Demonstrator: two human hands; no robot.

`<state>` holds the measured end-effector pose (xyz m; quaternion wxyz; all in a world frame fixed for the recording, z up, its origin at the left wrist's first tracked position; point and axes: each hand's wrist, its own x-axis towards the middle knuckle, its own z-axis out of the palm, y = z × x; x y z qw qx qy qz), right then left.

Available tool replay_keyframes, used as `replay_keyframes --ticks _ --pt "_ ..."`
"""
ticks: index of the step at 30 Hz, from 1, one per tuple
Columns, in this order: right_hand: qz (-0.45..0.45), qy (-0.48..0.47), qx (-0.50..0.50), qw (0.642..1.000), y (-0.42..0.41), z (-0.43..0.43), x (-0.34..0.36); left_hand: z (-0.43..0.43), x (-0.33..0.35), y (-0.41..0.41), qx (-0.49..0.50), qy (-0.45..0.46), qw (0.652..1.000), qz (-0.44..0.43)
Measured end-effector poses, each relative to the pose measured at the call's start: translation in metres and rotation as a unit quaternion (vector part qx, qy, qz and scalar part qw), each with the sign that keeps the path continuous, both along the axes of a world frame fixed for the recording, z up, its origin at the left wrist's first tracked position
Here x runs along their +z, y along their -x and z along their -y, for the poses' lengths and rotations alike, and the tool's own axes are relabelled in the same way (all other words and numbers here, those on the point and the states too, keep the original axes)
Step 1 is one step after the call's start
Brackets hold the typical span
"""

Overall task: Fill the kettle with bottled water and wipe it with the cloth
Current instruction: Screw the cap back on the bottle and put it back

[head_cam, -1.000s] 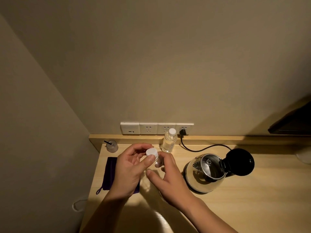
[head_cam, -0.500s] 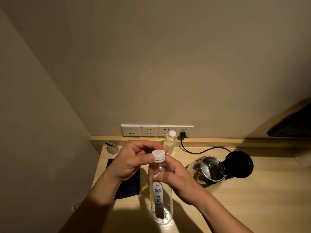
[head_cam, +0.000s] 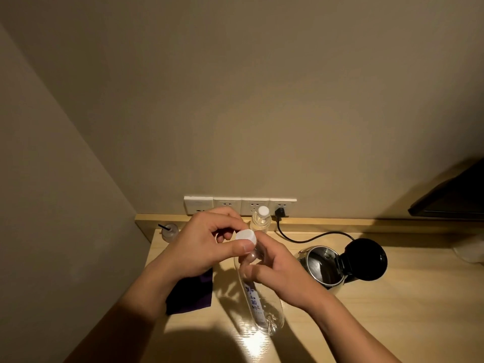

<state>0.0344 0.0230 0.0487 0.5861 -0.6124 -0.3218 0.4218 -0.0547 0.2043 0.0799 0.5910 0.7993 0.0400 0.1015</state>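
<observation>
**Both hands on the bottle, cap pinched, kettle standing open**

At the back left corner of the worktop point(head_cam: 392, 323) stands a small clear cup point(head_cam: 169, 231) with a dark straw in it. Just in front of it, near the left edge, a purple cloth point(head_cam: 192, 293) lies flat, partly hidden under the left wrist.

The left hand point(head_cam: 199, 247) is above the cloth and curled closed, its thumb and fingertips pinching the white cap point(head_cam: 245, 237) from the left. I cannot tell whether the cap is seated on the neck or already loose.

The bottle point(head_cam: 258, 297) sits between the two hands, over the middle of the worktop. It is clear, with a strip of blue lettering down its side. Its long axis runs from the cap, which points toward the back edge and the wall, down to the base, which points toward the front edge. It leans rather than standing straight, and whether the base touches the wood I cannot say.

The right hand point(head_cam: 280, 273) is closed around the bottle's upper body from the right, thumb across the front just below the shoulder.

Behind the hands, against the back edge, a second bottle point(head_cam: 260, 221) stands upright with its white cap on, below a row of wall sockets point(head_cam: 239, 205). A black cord point(head_cam: 301, 238) runs from the rightmost socket to the kettle point(head_cam: 323, 268), which sits right of the hands and well clear of the bottle, its black lid point(head_cam: 366, 259) tipped open to the right.
</observation>
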Motion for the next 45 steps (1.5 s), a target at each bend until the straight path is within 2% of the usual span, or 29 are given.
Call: replay_keyframes --ticks 3,6,9,13,15,18,21,23,27,31,34,38,40,45 --pt "-0.074 -0.035 0.093 0.992 -0.007 0.001 0.012 -0.007 0.001 -0.003 -0.062 0.053 0.996 0.025" --pt "-0.186 -0.068 0.178 0.964 -0.008 -0.001 0.018 -0.010 0.004 -0.007 -0.122 0.122 0.985 0.030" --pt "-0.248 -0.068 0.209 0.944 -0.007 -0.004 0.015 -0.008 0.005 -0.009 -0.152 0.133 0.979 0.024" --pt "-0.268 -0.079 0.208 0.937 -0.007 -0.005 0.013 -0.011 0.002 -0.007 -0.129 0.109 0.986 -0.003" --pt "-0.222 -0.073 0.163 0.958 -0.007 -0.006 0.012 -0.015 -0.011 -0.001 -0.085 0.090 0.992 -0.012" --pt "-0.139 -0.075 0.052 0.986 -0.010 -0.006 0.007 -0.020 -0.045 0.019 -0.016 0.201 0.978 -0.046" --pt "-0.062 -0.072 -0.012 0.995 -0.018 -0.008 0.007 -0.014 -0.080 0.040 -0.055 0.281 0.951 -0.115" --pt "-0.018 -0.064 -0.022 0.998 -0.023 -0.011 0.011 -0.003 -0.095 0.043 -0.060 0.259 0.955 -0.129" --pt "0.058 -0.018 -0.002 0.998 -0.037 -0.019 0.011 0.013 -0.111 0.032 0.042 0.236 0.965 -0.102" --pt "0.189 0.061 0.009 0.980 -0.063 -0.027 0.016 0.006 -0.129 0.017 0.089 0.209 0.969 -0.093" --pt "0.270 0.074 0.004 0.960 -0.083 -0.042 0.026 -0.006 -0.143 0.004 0.090 0.181 0.972 -0.117" --pt "0.412 0.129 0.074 0.899 -0.102 -0.072 0.027 -0.026 -0.163 -0.014 0.081 0.135 0.978 -0.137" --pt "0.448 0.138 0.091 0.879 -0.110 -0.085 0.018 -0.038 -0.173 -0.024 0.071 0.101 0.982 -0.144" --pt "0.466 0.164 0.097 0.864 -0.123 -0.107 -0.019 -0.056 -0.205 -0.049 0.050 0.054 0.982 -0.176"
